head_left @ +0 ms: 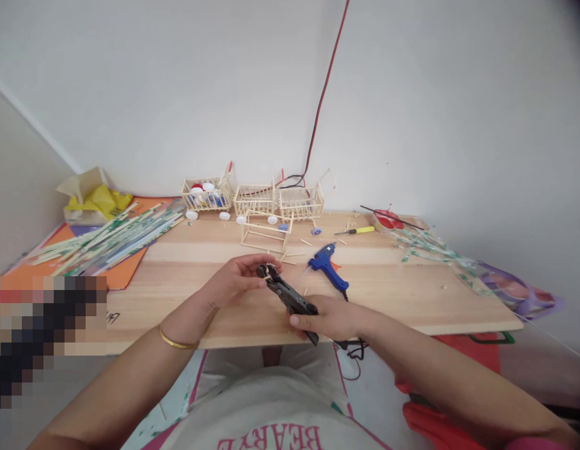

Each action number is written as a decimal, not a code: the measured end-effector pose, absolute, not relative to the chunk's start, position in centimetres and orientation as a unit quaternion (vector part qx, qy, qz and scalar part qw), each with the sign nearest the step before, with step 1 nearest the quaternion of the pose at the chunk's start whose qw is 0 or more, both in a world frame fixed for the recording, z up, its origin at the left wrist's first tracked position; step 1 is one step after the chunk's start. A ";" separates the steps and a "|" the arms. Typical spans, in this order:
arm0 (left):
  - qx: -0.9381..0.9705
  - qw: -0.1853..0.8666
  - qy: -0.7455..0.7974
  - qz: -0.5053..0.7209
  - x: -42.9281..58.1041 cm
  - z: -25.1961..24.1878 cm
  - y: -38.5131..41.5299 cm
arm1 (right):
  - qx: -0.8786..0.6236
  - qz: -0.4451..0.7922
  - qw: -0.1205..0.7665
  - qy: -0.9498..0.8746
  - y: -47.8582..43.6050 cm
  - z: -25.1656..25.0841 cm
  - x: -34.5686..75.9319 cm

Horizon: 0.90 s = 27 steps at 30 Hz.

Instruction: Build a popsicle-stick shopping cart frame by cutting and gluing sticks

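Above the desk (168, 322), the right grip (330, 317) clasps black pliers (286, 294) by the handles; at its ten o'clock, the left grip (236, 275) seems pinching a small stick (267, 276), probably for steadying it.

"What is the shirt (266, 400) showing at six o'clock?"
"Pink capitals (271, 437) are apparently spelling BEARYE; the lower edge is cropping them."
"And at eight o'clock?"
"Black handwriting (112, 318) is marking the wooden tabletop (177, 262), too unclear for reading."
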State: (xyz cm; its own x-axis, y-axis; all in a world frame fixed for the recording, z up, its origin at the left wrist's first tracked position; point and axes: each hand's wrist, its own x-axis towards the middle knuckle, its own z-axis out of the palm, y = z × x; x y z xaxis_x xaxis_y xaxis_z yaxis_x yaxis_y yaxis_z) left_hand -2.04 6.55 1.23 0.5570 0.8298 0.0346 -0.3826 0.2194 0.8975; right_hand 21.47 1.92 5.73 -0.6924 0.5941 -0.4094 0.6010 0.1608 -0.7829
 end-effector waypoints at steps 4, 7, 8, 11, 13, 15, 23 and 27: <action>0.453 0.697 0.313 0.459 -2.3 1.5 6.9 | 0.412 -0.532 0.012 0.740 1.4 7.3 23.7; 0.458 0.650 0.372 0.479 -2.3 1.0 7.4 | 0.509 -0.472 0.000 0.720 1.2 8.1 25.7; 0.474 0.629 0.390 0.477 -2.3 0.8 7.6 | 0.545 -0.433 -0.005 0.718 1.3 8.2 26.4; 0.554 0.524 0.451 0.464 -2.1 0.5 7.6 | 0.629 -0.305 -0.024 0.714 1.9 8.2 28.7; 0.597 0.427 0.498 0.462 -2.1 0.5 7.5 | 0.675 -0.223 -0.016 0.703 2.2 7.8 30.5; 0.603 0.357 0.531 0.476 -2.4 0.8 7.3 | 0.723 -0.138 0.015 0.676 2.4 7.0 32.3; 0.617 0.307 0.549 0.473 -3.0 1.3 6.8 | 0.789 0.024 -0.014 0.614 2.9 1.2 36.7; 0.640 0.272 0.578 0.427 -3.0 1.1 6.7 | 0.722 0.086 -0.154 0.669 3.4 1.7 35.1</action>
